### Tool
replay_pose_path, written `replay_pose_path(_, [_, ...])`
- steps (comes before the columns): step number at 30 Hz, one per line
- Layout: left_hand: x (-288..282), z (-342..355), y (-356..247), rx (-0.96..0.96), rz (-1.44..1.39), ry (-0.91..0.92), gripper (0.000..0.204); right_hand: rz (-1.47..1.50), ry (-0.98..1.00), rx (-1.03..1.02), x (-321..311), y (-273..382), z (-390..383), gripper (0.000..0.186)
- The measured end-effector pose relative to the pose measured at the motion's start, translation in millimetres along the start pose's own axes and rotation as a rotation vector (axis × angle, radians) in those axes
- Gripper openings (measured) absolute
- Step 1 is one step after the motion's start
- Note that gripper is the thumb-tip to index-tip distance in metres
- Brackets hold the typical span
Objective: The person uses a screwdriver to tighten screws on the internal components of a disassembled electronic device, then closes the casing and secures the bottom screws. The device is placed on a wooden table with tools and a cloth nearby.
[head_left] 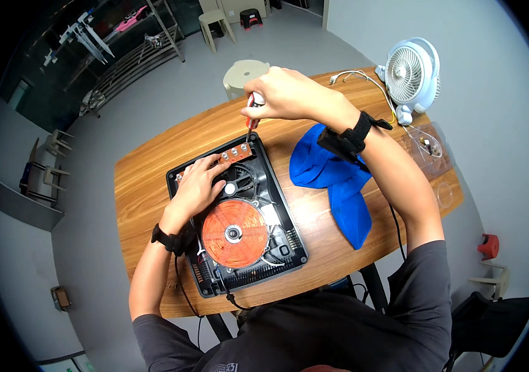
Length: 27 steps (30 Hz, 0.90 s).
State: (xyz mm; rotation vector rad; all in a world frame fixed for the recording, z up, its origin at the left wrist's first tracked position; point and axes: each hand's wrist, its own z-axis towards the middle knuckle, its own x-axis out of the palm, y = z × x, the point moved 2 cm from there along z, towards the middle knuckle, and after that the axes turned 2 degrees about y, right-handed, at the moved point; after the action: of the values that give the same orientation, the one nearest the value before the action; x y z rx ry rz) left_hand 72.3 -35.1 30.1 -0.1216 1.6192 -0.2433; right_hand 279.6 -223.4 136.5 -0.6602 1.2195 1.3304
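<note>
An opened induction cooker [284, 224] lies on the wooden table, its round copper coil [224, 226] and black fan [247, 180] exposed. Along its far edge runs a narrow brown circuit board [230, 155] with several round metal parts. My right hand [283, 93] is closed around the red-and-white handle of a screwdriver [252, 118]. The screwdriver points down, its tip at the right end of the board near the cooker's far corner. My left hand [195, 186] rests over the board's left part with fingers spread, hiding some of it.
A crumpled blue cloth [320, 164] lies right of the cooker. At the table's far right stand a white fan [406, 74] with its cable and a clear tray [425, 149] of small parts. Beyond the table is a beige stool [246, 73]. A black cord [235, 302] leaves the cooker's near side.
</note>
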Motion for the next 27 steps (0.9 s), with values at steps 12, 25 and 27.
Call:
replay_pose_path(12, [7.3, 3.0, 5.0, 0.033, 0.006, -0.039, 0.046, 0.036, 0.053, -0.023, 10.7, 2.0, 8.5, 0.042])
replay_pose_path(25, [7.7, 1.1, 4.3, 0.042, 0.006, -0.039, 0.046, -0.059, 0.261, 0.090, 0.8, 22.5, 28.5, 0.044])
replay_pose_path(27, [7.3, 1.6, 3.8, 0.041, 0.008, -0.038, 0.046, -0.059, 0.240, 0.081, -0.1, 23.5, 31.2, 0.041])
